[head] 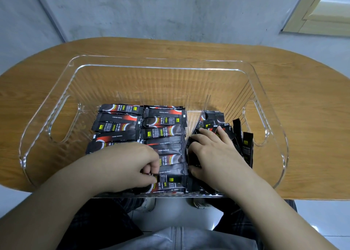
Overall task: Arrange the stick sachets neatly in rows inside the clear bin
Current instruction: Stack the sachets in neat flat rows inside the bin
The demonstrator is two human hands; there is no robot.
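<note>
A clear plastic bin [159, 64] stands on the wooden table and holds several black stick sachets. Two flat rows of sachets lie side by side, a left row [115, 126] and a middle row [164, 134]. At the right, a loose pile of sachets [244, 139] leans against the bin wall. My left hand [130, 166] is inside the bin near its front edge, its fingers curled and pinching the end of a sachet [170, 181] in the middle row. My right hand [210, 155] lies spread over the loose pile, fingers curled round several sachets.
The oval wooden table [303, 98] carries the bin, with bare wood around it. The bin has a cut-out handle in each side wall. A grey wall rises behind the table. My knees and shoes show below the table's front edge.
</note>
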